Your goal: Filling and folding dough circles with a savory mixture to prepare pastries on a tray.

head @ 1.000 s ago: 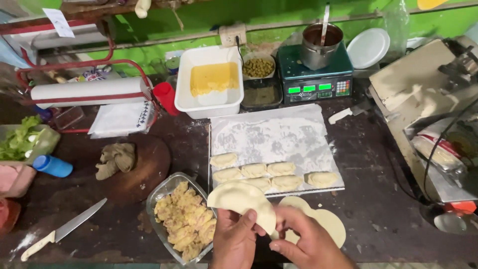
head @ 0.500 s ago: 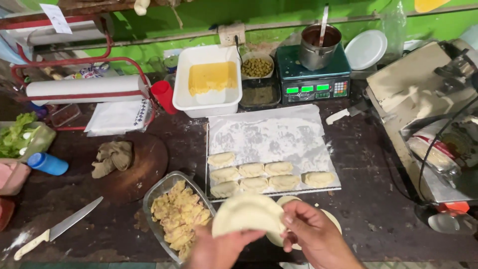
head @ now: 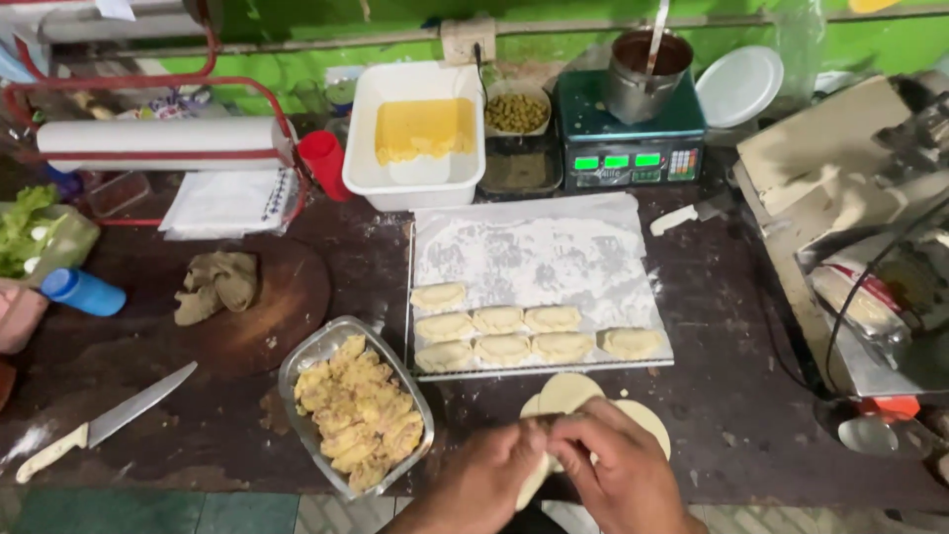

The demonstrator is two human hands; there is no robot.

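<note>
A: Where is the dough disc (head: 539, 473) now?

B: At the near edge of the counter (head: 751, 415), between the left hand (head: 489, 480) and the right hand (head: 618, 475). It is folded and stands on its edge. Its long axis runs from near-left to far-right, and the far end points toward the tray (head: 539, 252).

A: How is the grip of each hand?

B: Both grips are closed on the disc. The fingers of both hands meet along its far rim and pinch it.

A: What lies around it?

B: Just behind the hands some flat dough rounds (head: 573, 393) lie on the counter. To the left is a glass dish of yellow filling (head: 361, 415). On the floured tray, farther, seven filled pastries (head: 504, 334) lie in rows, their long axes left to right. A knife (head: 104, 422) lies far to the left.
</note>
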